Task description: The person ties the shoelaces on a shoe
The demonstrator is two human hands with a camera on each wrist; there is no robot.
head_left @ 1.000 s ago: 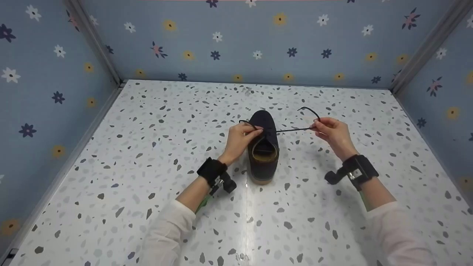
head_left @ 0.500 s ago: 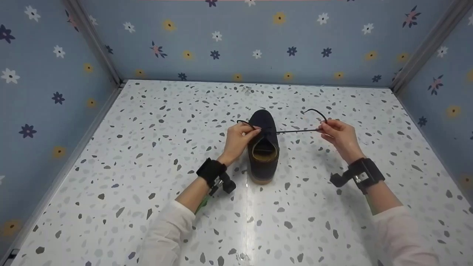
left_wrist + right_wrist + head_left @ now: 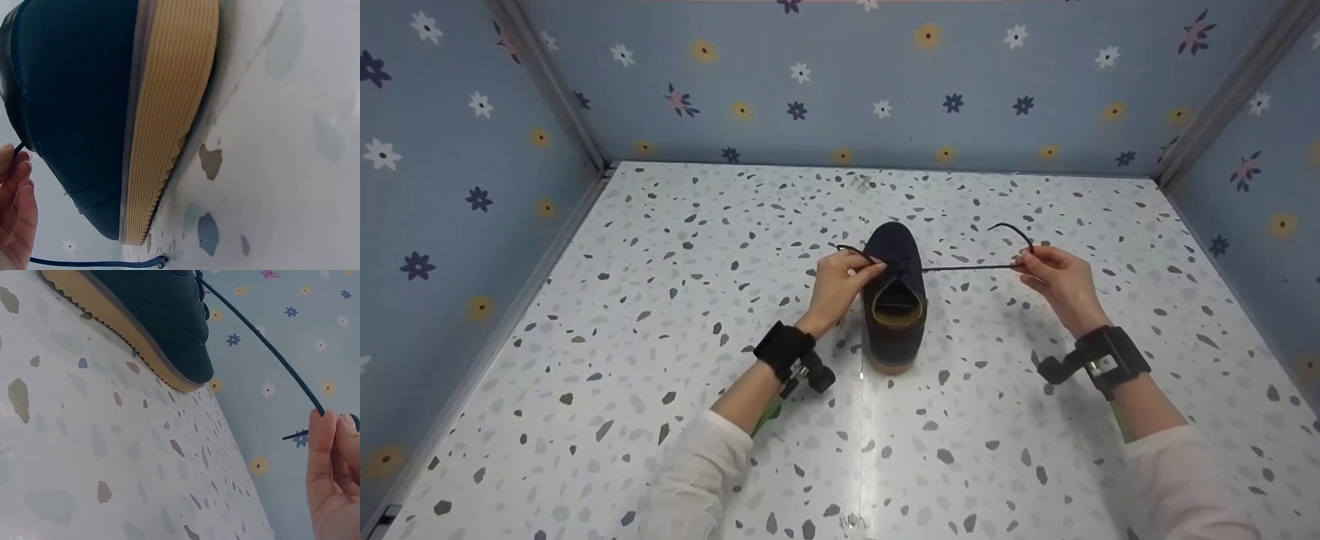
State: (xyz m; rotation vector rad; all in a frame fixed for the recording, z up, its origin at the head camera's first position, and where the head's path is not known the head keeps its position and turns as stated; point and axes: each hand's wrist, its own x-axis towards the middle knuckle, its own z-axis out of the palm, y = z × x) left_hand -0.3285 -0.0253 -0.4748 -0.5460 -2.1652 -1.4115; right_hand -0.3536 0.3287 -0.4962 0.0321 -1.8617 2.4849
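Observation:
A dark navy shoe with a ribbed tan sole stands upright on the speckled surface, its toe toward the back wall. My left hand is at the shoe's left side, pinching one end of the dark shoelace close to the eyelets; the tip sticks out beyond the fingers. Off to the right, my right hand pinches the other shoelace end between thumb and fingers. That length runs straight and taut from the shoe to the hand, and its loose tip arcs up above the fingers.
The white speckled tabletop is enclosed by blue flowered panels at the back, left and right. Black straps with small cameras sit on both wrists, the left one close to the shoe's heel.
My right hand has moved right and slightly toward me, drawing out a longer stretch of shoelace. The left hand has shifted a little left, still pinching its end. The shoe looks unmoved.

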